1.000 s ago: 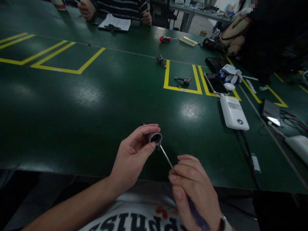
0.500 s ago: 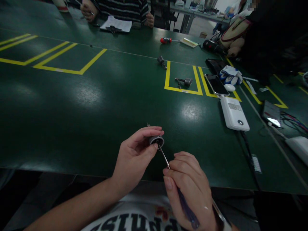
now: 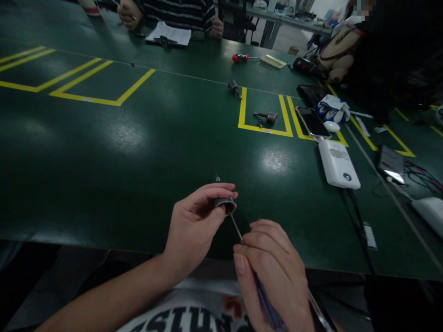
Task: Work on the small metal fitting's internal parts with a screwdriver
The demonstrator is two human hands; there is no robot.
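Note:
My left hand (image 3: 194, 226) is closed round a small grey metal cylinder part (image 3: 224, 204), held just above the near edge of the green table (image 3: 138, 152). My right hand (image 3: 273, 272) grips a thin screwdriver (image 3: 237, 229) with a dark blue handle. Its metal shaft points up and left, and the tip meets the open end of the cylinder. A thin pin of the part sticks out behind my left fingers.
Similar metal parts (image 3: 266, 117) lie in and beside a yellow-taped box. A red-handled screwdriver (image 3: 240, 57), a phone (image 3: 312, 121), a white device (image 3: 338, 162) with a cable, gloves (image 3: 332, 106) and another phone (image 3: 390, 163) lie to the right. Other people sit at the far edge.
My right hand has drawn nearer to my left, sliding up the screwdriver shaft. My left hand has turned the cylinder's open end slightly downward. The view has shifted a little.

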